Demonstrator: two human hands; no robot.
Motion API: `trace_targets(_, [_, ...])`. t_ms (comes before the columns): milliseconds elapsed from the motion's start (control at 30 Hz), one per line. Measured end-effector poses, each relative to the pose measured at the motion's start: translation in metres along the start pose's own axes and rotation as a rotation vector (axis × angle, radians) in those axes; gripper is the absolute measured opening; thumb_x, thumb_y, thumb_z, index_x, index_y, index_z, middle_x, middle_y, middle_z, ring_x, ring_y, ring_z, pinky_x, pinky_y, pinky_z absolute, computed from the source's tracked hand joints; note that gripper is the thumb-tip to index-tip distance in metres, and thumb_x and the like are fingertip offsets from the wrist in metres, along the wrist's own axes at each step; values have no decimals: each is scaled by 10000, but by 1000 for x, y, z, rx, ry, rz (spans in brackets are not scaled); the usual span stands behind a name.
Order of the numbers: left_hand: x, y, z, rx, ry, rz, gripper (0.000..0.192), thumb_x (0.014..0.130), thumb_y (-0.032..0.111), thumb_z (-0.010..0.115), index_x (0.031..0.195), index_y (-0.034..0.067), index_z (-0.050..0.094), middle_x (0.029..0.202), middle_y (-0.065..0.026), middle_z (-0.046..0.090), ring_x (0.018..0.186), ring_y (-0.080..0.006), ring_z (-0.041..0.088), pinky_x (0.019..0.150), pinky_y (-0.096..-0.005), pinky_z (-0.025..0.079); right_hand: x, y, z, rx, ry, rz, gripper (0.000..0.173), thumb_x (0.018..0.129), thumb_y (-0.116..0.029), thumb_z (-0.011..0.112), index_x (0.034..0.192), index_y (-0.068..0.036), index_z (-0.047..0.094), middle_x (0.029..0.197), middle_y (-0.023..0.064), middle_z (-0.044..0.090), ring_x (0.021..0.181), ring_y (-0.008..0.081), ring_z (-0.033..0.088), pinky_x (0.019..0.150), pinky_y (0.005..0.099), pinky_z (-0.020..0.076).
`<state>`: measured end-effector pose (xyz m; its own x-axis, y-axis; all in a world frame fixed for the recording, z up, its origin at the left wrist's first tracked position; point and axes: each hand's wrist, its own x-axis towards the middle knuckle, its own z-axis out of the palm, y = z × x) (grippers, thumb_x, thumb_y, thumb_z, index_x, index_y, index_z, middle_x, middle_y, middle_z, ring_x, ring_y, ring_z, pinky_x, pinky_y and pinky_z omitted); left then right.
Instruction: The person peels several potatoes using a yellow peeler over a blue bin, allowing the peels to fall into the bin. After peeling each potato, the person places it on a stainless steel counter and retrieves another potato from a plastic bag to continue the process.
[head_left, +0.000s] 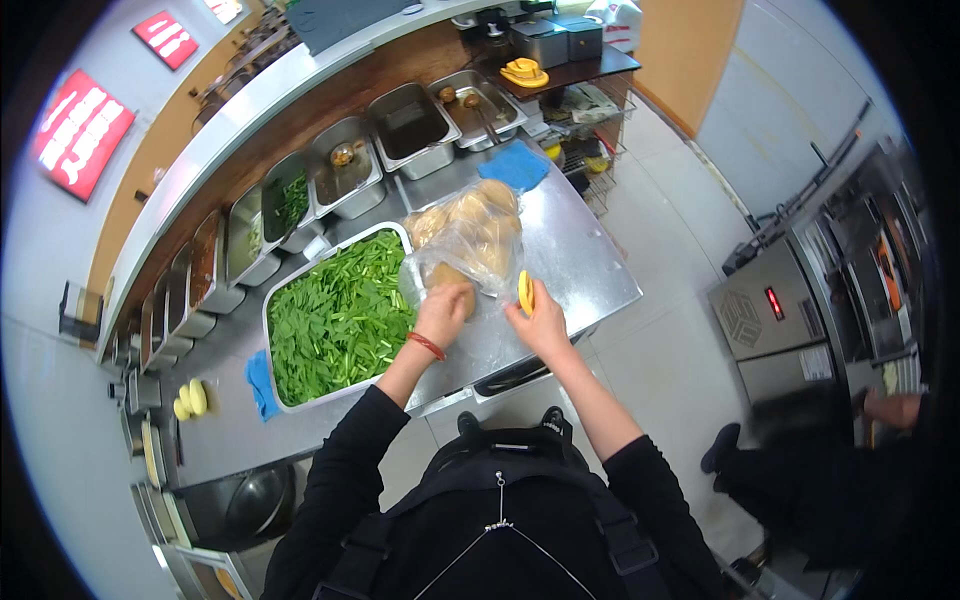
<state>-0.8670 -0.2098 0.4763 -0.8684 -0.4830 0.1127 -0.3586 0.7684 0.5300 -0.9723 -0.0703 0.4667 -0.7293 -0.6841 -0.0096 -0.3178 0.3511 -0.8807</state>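
Note:
A clear plastic bag (480, 240) full of round tan breads lies on the steel counter. My left hand (442, 319) is at the bag's near end, its curled fingers on one round bread (448, 276). Whether plastic lies between fingers and bread is hard to tell. In my right hand (541, 322) is a small yellow oval object (526, 292), upright between thumb and fingers. The thumb side of that hand meets the bag's right edge. Just left of the bag stands a white-rimmed tray (274, 300) of cut leafy greens (337, 322).
Steel food pans (390, 169) line the counter's back. Blue cloths (514, 166) (261, 386) lie by the bag and tray. Pale yellow peeled pieces (191, 397) sit at left. A yellow stack (525, 73) tops the dark shelf. At right, another person (825, 480) stands by steel equipment (776, 300).

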Motion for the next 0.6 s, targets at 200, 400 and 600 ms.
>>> trace_targets(200, [15, 5, 26, 292, 19, 107, 259, 619, 99, 490, 862, 20, 533, 896, -196, 510, 912, -312, 439, 799, -370, 332, -2, -13, -2, -192, -63, -158, 435, 628, -270, 596, 939, -59, 376, 866, 159, 503, 756, 327, 519, 618, 398, 414])
trace_targets(400, [24, -1, 47, 524, 157, -248, 617, 598, 319, 565, 1126, 72, 364, 1134, -214, 346, 1065, -358, 293, 898, -440, 202, 41, 25, -31, 147, 93, -61, 202, 652, -118, 535, 796, -19, 434, 660, 194, 520, 680, 365, 506, 576, 392, 405])
trace_targets(600, [35, 9, 65, 527, 37, -529, 708, 588, 436, 573, 1183, 165, 300, 1207, -179, 258, 1108, -403, 190, 901, -475, 188, 52, 47, -51, 184, 172, -126, 114, 648, -28, 485, 750, -14, 433, 637, 159, 506, 612, 309, 510, 549, 342, 397])
